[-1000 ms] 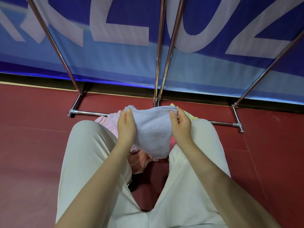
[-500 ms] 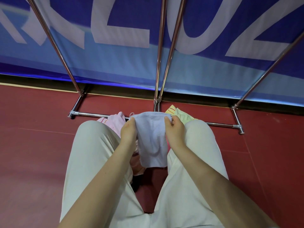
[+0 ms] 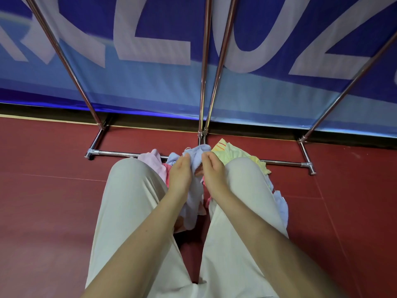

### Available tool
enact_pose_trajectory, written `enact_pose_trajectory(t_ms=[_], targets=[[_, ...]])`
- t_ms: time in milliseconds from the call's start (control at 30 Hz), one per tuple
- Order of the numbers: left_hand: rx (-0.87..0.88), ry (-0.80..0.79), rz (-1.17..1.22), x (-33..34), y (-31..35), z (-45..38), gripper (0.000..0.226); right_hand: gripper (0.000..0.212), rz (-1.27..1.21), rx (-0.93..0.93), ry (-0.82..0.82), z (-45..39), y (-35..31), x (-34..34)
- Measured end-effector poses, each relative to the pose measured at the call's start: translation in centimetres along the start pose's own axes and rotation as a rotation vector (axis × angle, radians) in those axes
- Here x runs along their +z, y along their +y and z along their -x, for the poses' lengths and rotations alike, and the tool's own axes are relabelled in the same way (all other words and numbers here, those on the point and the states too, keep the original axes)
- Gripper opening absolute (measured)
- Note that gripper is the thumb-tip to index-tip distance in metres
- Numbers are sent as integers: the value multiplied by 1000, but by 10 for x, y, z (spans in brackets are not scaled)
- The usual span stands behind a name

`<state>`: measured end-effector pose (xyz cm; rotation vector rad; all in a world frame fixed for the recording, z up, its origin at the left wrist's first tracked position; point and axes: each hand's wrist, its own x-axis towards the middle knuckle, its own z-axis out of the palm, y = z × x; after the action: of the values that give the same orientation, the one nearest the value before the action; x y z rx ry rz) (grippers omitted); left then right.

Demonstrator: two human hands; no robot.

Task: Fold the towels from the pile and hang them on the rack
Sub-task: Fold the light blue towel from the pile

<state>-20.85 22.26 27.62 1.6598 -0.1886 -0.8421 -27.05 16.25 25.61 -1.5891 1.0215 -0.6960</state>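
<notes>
Your left hand (image 3: 180,175) and right hand (image 3: 211,172) both pinch the top edge of the pale blue towel (image 3: 194,190), which hangs bunched between your knees above the pile (image 3: 232,150). Spread your hands apart to pull that edge flat, match the corners, then fold; the rack (image 3: 217,61) stands just ahead.

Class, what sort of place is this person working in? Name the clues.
Probably an indoor hall or sports court: a smooth red floor, a big blue printed banner along the wall, and a chrome rack set up before it.
</notes>
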Motion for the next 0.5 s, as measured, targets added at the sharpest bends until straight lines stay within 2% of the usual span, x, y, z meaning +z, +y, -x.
enact_pose_trajectory(t_ms=[100, 167, 233, 333, 400, 500], targets=[[-42, 20, 63, -5, 3, -7, 25, 31, -66, -34, -130, 3, -2, -4], [-79, 33, 114, -8, 3, -10, 22, 34, -22, -109, -172, 5, -2, -6], [-114, 0, 187, -9, 2, -13, 24, 29, 86, -248, -134, 4, 1, -7], [-138, -1, 140, -11, 1, -13, 26, 21, 256, -431, -20, -3, 7, -7], [-143, 5, 152, -10, 6, -9, 24, 23, 288, -438, 20, -4, 7, -9], [-105, 6, 133, -10, 13, -5, 18, 51, 245, -340, 20, -8, 10, -10]])
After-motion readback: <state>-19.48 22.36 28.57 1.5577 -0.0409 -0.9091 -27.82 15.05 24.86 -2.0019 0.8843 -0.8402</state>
